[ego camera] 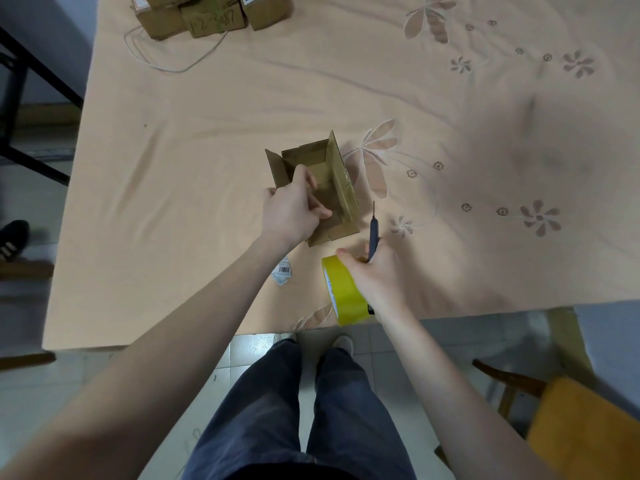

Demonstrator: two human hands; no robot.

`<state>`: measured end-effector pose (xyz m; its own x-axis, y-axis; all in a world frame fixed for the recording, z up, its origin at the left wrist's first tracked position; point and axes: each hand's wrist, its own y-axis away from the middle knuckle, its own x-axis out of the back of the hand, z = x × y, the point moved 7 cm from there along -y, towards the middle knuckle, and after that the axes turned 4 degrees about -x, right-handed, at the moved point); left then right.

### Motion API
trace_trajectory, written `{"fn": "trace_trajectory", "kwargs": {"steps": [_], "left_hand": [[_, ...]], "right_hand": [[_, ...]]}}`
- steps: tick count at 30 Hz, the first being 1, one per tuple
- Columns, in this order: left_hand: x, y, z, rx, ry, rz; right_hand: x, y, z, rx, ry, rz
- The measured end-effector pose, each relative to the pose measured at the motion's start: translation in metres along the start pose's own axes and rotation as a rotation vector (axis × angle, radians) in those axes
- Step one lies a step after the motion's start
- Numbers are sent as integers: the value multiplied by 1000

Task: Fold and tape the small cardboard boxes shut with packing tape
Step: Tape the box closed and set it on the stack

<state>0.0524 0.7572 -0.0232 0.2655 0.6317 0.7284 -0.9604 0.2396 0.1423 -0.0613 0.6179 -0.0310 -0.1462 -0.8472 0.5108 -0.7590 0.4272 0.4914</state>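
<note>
A person stands at the near edge of a table (207,133) draped in a peach cloth with a flower pattern, both bare arms reaching over it. Near the middle of the table, toward the near edge, sits an open box (323,178) with its flaps up. The left hand (294,209) grips the box's left wall, thumb curled over the flap and fingers reaching inside. Just beside the box, close to the near edge, the right hand (377,271) clasps a yellow tape roll (343,292) standing on its edge, fingers wrapped over the top. The same hand also holds a dark, slim knife (373,233), its tip pointing away from the person; whether the blade is out cannot be told. A small barcode label (283,271) lies on the cloth between the two forearms. At the far left corner, a cluster of closed boxes (207,15) sits together, one marked with handwritten numbers, with a thin white cord (173,60) looping beside them. A wooden chair (568,420) stands at lower right.
</note>
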Motion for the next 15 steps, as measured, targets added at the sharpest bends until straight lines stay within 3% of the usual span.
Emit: {"fn": "trace_trajectory", "kwargs": {"steps": [15], "left_hand": [[-18, 5, -12, -77, -147, 18]], "right_hand": [[-5, -3, 10, -54, 79, -38]]}}
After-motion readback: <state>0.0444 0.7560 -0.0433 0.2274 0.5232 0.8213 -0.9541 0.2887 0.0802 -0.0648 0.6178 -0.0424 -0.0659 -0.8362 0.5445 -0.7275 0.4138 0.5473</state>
